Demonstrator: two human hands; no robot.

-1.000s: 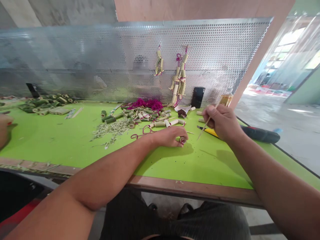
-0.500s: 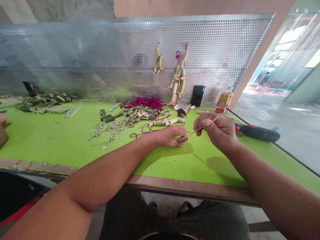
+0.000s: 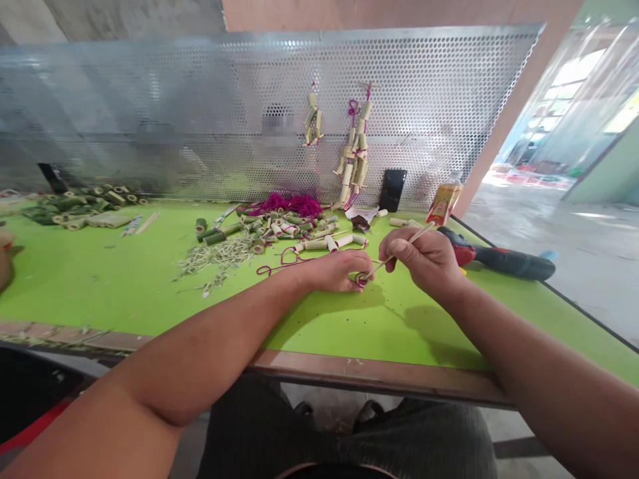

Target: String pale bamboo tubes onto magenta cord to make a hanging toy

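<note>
My left hand (image 3: 342, 271) is closed around a short bamboo tube (image 3: 362, 279), its open end facing right with magenta string in it. Between the fingers and thumb of my right hand (image 3: 417, 256) is a thin wooden stick (image 3: 399, 251), slanting down to the left. The stick's lower tip reaches the mouth of the tube; how deep it goes I cannot tell. Just behind my left hand lie pale bamboo pieces (image 3: 332, 243) strung on magenta string (image 3: 269, 269).
Behind are a bamboo pile (image 3: 279, 226), shavings (image 3: 219, 256) and magenta yarn (image 3: 294, 205). A black-and-red power tool (image 3: 504, 259) lies right, near a bottle (image 3: 444, 199) and a phone (image 3: 393, 190). Strung bamboo figures (image 3: 355, 150) hang on the perforated panel (image 3: 424, 86). Another person's hand (image 3: 4, 256) shows far left.
My right hand has moved left and slightly down with the stick, closer to the tube, uncovering more of the power tool. My left hand stays almost in place.
</note>
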